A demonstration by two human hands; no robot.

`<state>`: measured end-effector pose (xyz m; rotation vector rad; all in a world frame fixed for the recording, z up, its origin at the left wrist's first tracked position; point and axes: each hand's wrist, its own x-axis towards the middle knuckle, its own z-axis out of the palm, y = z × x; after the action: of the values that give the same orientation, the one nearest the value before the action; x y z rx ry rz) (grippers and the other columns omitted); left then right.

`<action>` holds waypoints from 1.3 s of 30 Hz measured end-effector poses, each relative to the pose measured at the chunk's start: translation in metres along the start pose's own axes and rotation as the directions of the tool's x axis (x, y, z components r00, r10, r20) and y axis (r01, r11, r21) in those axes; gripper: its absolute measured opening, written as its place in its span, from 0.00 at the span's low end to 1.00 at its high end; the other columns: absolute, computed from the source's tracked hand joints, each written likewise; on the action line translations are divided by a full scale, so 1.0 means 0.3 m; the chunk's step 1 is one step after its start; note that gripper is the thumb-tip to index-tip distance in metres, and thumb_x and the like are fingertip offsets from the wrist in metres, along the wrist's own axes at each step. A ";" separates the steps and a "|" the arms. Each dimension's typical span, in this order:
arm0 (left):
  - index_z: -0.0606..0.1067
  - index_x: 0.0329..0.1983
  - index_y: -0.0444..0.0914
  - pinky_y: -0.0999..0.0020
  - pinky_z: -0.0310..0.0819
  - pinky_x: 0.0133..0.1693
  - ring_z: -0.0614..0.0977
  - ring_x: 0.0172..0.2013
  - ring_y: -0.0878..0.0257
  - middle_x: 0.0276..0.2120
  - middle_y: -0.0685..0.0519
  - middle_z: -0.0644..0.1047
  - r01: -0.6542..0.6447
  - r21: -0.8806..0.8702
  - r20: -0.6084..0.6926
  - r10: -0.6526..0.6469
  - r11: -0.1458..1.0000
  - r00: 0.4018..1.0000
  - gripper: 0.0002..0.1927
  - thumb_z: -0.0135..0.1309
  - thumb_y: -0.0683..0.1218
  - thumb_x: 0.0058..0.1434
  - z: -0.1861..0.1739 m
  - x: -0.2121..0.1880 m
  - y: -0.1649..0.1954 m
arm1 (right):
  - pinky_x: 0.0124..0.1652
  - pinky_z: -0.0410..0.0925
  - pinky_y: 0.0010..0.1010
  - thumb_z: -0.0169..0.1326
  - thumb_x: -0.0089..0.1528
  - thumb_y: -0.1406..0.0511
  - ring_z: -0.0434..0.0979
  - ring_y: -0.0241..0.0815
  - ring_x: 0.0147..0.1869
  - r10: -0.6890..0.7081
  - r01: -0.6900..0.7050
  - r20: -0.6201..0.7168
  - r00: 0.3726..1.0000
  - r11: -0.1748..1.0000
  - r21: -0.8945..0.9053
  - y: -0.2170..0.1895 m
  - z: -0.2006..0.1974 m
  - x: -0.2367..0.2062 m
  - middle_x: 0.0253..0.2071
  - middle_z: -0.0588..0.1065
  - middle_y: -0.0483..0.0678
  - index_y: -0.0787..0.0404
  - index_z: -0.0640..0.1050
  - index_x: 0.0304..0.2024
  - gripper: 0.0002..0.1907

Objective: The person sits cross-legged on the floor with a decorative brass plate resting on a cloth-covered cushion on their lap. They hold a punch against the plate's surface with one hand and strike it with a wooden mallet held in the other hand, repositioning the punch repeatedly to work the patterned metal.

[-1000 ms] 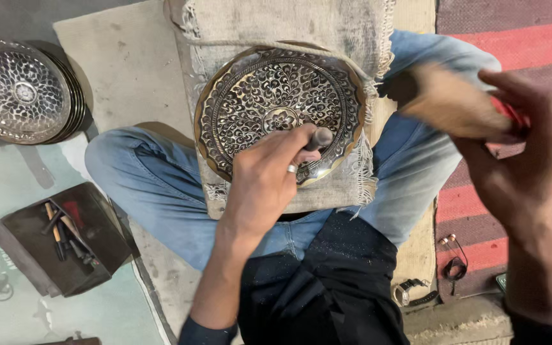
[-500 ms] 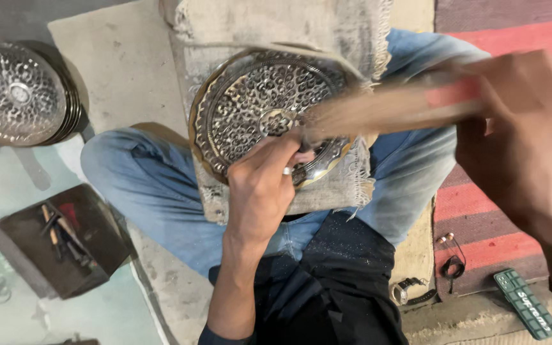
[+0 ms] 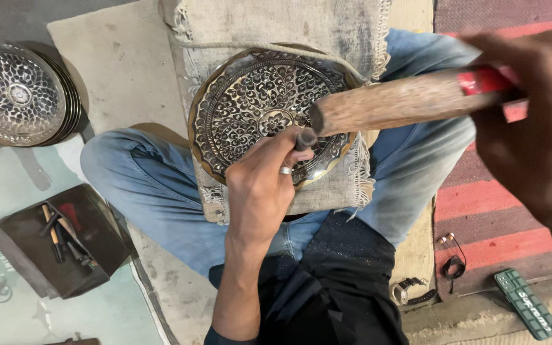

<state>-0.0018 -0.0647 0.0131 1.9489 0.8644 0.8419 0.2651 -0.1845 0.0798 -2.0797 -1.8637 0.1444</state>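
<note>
Fingers of left hand [image 3: 260, 191] pinch a steel punch [image 3: 304, 138] on the embossed round plate [image 3: 250, 108]; right hand [image 3: 531, 128] grips a wooden mallet [image 3: 404, 99].

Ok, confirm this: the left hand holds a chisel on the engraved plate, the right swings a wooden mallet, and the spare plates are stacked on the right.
Wrong on one point: the spare plates are stacked on the left, as the head view shows. The left hand does hold a chisel on the engraved plate, and the right hand swings the mallet.

Green rectangular phone case [image 3: 527, 312], label-bearing, on the floor at lower right
</note>
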 end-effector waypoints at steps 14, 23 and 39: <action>0.76 0.52 0.32 0.66 0.85 0.42 0.87 0.42 0.58 0.41 0.48 0.83 -0.014 0.010 0.003 0.014 1.000 1.000 0.22 0.54 0.25 0.55 0.004 -0.010 -0.012 | 0.50 0.69 0.40 0.65 0.60 0.80 0.75 0.53 0.50 -0.083 0.075 -0.035 0.996 0.977 -0.198 -0.081 0.023 0.084 0.43 0.75 0.54 0.62 0.76 0.54 0.22; 0.76 0.51 0.31 0.66 0.85 0.44 0.87 0.43 0.57 0.43 0.46 0.83 -0.036 0.020 0.001 0.036 0.999 0.999 0.21 0.53 0.24 0.55 0.002 -0.005 -0.009 | 0.43 0.68 0.36 0.63 0.62 0.77 0.73 0.47 0.42 0.184 -0.180 -0.056 0.981 0.981 0.067 -0.055 0.064 0.048 0.40 0.73 0.47 0.60 0.75 0.51 0.17; 0.76 0.49 0.34 0.67 0.86 0.46 0.87 0.45 0.58 0.45 0.48 0.83 -0.040 0.049 0.012 0.040 0.998 0.999 0.19 0.54 0.25 0.58 0.003 -0.013 -0.017 | 0.43 0.68 0.40 0.60 0.59 0.82 0.74 0.52 0.46 0.004 -0.004 -0.001 1.000 0.999 -0.035 -0.024 0.072 0.026 0.43 0.74 0.51 0.62 0.78 0.51 0.20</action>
<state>-0.0046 -0.0661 0.0073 2.0175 0.8494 0.8399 0.2528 -0.1723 0.0632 -2.1068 -1.8744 0.1121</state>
